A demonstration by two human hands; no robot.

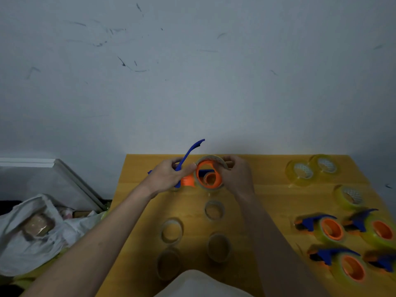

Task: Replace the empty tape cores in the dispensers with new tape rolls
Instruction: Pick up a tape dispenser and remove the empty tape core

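Step in hand: pulling the spent core [211, 161] off a dispenser [192, 176], held up over the far middle of the surface [267, 168].

Left hand [169, 174]: fingers clenched round the blue handle, which sticks up past the knuckles. Right hand [235, 172]: fingers pinch the core's far rim. The core sits around the orange hub, tilted, its top edge lifted off; looks part way out, though blur hides how far.

Four loose cores [214, 210] lie on the surface nearer the person, so I judge several swaps done. Loaded dispensers [330, 228] sit at the near right. Three new rolls [300, 172] wait at the far right, well apart from the hands.

Next move, my read: right hand slides the core clear of the hub and drops it by the others, then reaches right for a roll. Left hand needs to hold the dispenser steady, hub facing right. Roll must go on square, or it will jam on the hub.
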